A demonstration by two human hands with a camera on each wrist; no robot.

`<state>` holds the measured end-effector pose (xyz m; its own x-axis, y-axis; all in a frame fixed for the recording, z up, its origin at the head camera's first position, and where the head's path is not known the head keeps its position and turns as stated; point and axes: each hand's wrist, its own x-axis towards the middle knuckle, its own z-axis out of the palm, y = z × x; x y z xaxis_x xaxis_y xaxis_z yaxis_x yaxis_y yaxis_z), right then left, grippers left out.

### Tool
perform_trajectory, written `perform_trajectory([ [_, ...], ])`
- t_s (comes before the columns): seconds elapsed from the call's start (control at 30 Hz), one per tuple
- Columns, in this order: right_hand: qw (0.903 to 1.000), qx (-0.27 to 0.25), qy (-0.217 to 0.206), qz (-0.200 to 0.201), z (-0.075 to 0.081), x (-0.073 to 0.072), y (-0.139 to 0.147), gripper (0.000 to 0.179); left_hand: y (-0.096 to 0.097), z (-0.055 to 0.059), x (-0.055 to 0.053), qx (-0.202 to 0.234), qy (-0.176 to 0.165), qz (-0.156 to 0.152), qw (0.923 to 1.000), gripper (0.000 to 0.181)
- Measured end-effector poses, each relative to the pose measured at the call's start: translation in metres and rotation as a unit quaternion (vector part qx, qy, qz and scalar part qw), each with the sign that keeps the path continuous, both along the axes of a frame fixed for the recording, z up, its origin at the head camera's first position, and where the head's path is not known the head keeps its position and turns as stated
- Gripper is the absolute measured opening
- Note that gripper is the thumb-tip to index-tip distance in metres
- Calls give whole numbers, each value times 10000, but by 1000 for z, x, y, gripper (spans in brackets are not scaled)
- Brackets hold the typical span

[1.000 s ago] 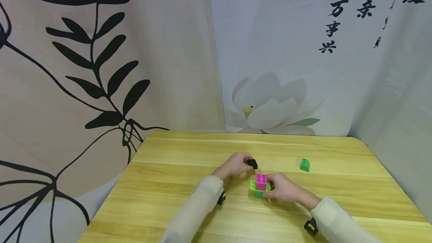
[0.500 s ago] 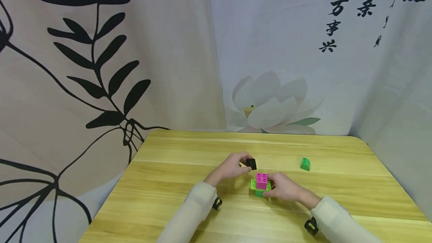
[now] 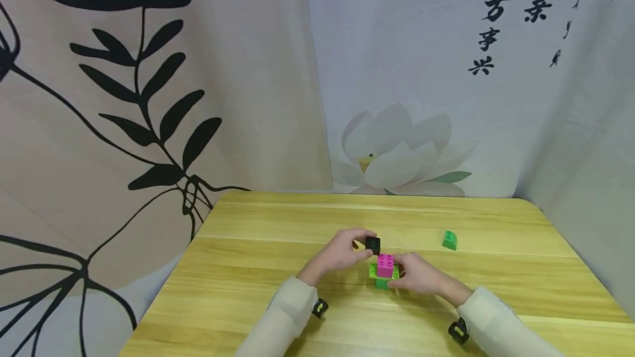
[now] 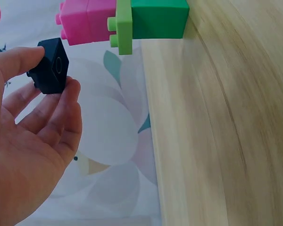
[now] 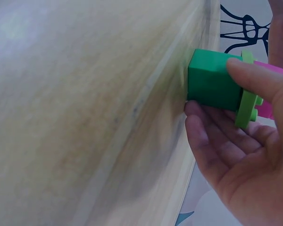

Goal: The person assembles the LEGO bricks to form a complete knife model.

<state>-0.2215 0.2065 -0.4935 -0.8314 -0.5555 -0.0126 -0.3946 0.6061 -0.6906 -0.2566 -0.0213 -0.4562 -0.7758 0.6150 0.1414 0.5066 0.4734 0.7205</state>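
Note:
My left hand (image 3: 342, 249) pinches a black toy brick (image 4: 53, 66) between thumb and fingers, held just behind and left of a small stack of bricks. That stack has a green block (image 5: 214, 77) at the bottom, a thin lime green plate (image 4: 125, 27) across it and a pink brick (image 3: 385, 265) on top with its studs showing. With thumb and fingers, my right hand (image 3: 421, 275) grips the stack from the right, around the green block and the lime plate. In the left wrist view the black brick is apart from the pink brick.
A green sloped brick (image 3: 449, 240) lies on the wooden table (image 3: 278, 219), farther back and to the right. Behind the table's far edge hangs a printed cloth (image 3: 268, 98). Each wrist carries a small black camera.
My left hand has turned the black brick so its top faces up and brought it closer to the pink brick. My right hand keeps its grip on the stack.

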Motion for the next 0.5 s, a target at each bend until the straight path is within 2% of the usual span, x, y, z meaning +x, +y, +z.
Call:
perform_trajectory([
  [0.17, 10000, -5, 7, 14, -1, -1, 0, 29, 0, 1, 4, 106, 60, -34, 9999, 35],
  [0.5, 9998, -124, 74, 118, 1, 0, 0, 31, 6, -3, 8, 224, 159, -391, 9989, 36],
])
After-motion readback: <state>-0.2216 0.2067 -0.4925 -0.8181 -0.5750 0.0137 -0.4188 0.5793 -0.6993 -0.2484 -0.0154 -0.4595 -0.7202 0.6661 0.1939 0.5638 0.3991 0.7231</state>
